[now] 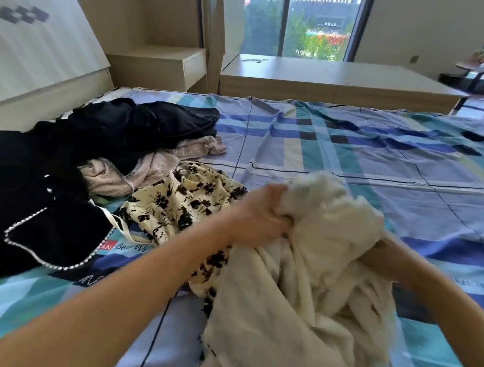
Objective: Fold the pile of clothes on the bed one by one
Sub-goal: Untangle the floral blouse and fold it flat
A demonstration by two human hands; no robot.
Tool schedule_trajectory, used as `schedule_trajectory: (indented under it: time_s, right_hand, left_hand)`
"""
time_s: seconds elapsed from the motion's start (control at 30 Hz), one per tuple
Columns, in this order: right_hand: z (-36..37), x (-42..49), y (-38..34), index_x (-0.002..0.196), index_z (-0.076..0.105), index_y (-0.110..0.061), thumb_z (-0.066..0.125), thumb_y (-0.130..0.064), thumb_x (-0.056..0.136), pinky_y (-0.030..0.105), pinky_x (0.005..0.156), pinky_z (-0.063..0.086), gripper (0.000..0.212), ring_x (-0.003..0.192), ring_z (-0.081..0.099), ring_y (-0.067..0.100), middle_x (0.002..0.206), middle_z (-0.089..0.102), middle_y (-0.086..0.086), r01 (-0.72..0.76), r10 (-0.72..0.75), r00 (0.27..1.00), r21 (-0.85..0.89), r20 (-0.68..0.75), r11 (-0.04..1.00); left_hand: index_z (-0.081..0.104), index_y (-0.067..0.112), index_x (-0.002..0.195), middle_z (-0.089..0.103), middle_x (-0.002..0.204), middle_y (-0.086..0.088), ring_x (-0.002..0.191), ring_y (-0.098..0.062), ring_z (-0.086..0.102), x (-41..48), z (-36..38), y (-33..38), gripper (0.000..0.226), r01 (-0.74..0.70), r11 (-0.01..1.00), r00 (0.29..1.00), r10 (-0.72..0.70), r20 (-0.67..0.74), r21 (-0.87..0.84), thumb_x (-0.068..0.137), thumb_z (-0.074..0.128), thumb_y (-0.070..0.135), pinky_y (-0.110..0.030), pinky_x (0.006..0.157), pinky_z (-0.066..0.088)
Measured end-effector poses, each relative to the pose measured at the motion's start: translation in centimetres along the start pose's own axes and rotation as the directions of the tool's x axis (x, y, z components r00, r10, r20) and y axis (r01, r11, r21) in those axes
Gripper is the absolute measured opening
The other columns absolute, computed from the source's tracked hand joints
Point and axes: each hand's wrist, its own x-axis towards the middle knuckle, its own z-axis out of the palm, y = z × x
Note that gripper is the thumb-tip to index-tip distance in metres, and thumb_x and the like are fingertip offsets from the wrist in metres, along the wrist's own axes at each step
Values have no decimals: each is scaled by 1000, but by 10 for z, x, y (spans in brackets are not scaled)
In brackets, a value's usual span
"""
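Cream fleecy garment (315, 277) hangs bunched over the bed (343, 141), near its front edge. The left hand (260, 215) has its fingers clamped on the garment's top; the right hand (386, 258) grips its right side, fingers half buried. I would find 2 corners and shake it flat. Right of the garment is bare sheet, with room to spread it. Left of it lie the floral top (186, 201) and the dark pile (96, 139).

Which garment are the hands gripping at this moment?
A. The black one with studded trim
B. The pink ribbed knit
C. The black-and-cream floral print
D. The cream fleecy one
D: the left hand and right hand both clutch bunched folds of the cream fleecy garment; the other clothes lie untouched.
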Motion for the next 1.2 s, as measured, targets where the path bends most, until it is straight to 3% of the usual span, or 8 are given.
schedule_trajectory:
  time_s: [0.13,0.27,0.47,0.6,0.77,0.93,1.03,1.2]
  right_hand:
    - [-31,-1,-8,86,67,-36,61,2,89,3,66,44,38,70,60,-10,68,68,-29,365,-268,780,64,-565,929]
    - [-34,-11,-10,87,59,-31,60,-12,77,5,63,40,21,66,54,-10,76,66,-25,460,-335,648,1,-684,888]
    - [-27,-8,-4,88,61,-37,69,-3,80,6,62,45,36,67,57,-7,76,67,-18,346,-307,860,25,-407,938]
    - [-21,-22,-11,127,62,-30,89,-16,70,32,90,56,65,108,67,15,121,66,-5,225,-257,949,182,180,957]
    - [-16,-13,-9,150,18,-55,85,-63,56,44,113,34,116,147,27,18,160,15,-16,259,-333,924,-335,-186,906]
    - [2,1,0,145,-30,-52,90,-42,66,49,124,14,144,153,7,12,166,0,-11,274,-333,939,-404,-82,873]
    - [22,1,-12,149,-14,-57,89,-34,69,45,105,45,133,121,57,16,141,53,-9,316,-327,945,-270,3,909]
    - [38,-7,-28,102,67,-45,68,-23,80,37,80,54,32,93,62,-2,95,67,-21,494,-458,869,-389,186,778]
  left_hand:
    - [61,25,92,67,87,4,85,-20,66,-1,-57,-31,24,104,959,906,19,-424,264,69,61,19,-36,72,53]
    - [48,24,135,69,113,-5,107,-32,64,-2,-66,-49,62,303,863,789,10,-614,403,77,67,16,-50,91,51]
    - [65,26,107,58,117,-6,116,-32,51,-6,-63,-57,23,681,432,712,-205,-672,591,84,60,27,-50,100,35]
    - [59,16,100,59,95,-8,98,-34,58,-8,-63,-54,18,572,672,719,-134,-682,470,83,56,10,-39,78,43]
    - [56,17,98,59,81,-10,73,-14,54,-10,-52,-34,35,123,988,842,-53,-537,95,81,41,-11,-30,65,42]
    - [52,14,112,64,101,-21,85,-34,61,-17,-33,-15,47,-127,980,966,87,-245,-153,84,45,-23,-45,72,49]
    - [53,23,129,68,120,3,111,-11,65,-19,-31,-12,63,-100,983,992,86,-90,-153,82,62,-19,-32,89,56]
    - [41,45,144,56,139,16,128,-2,54,-24,-37,-18,85,31,985,999,-28,21,-167,70,83,44,-25,104,47]
